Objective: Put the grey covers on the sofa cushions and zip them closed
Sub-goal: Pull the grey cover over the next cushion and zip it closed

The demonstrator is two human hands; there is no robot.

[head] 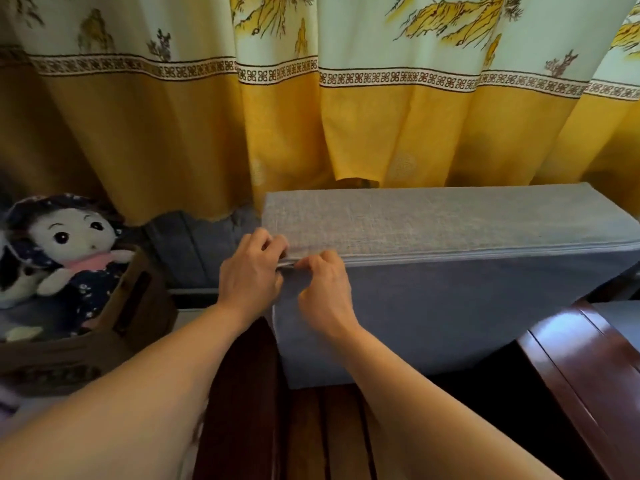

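A sofa cushion in its grey cover [450, 299] stands on edge on the dark wooden sofa frame [311, 427], its narrow zipper side facing up. The zipper line [485, 252] runs along that upper front edge and looks closed from the right end up to my hands. My left hand [251, 271] grips the cover's left corner, fingers curled over the fabric. My right hand [322, 282] pinches at the zipper just right of the left hand; the pull itself is hidden by my fingers.
A yellow and white patterned curtain [311, 116] hangs right behind the cushion. A cardboard box [131, 317] with a rag doll [76, 251] sits at the left. A glossy wooden armrest [588, 368] rises at the right. More grey-blue cushion fabric [194, 247] lies behind the box.
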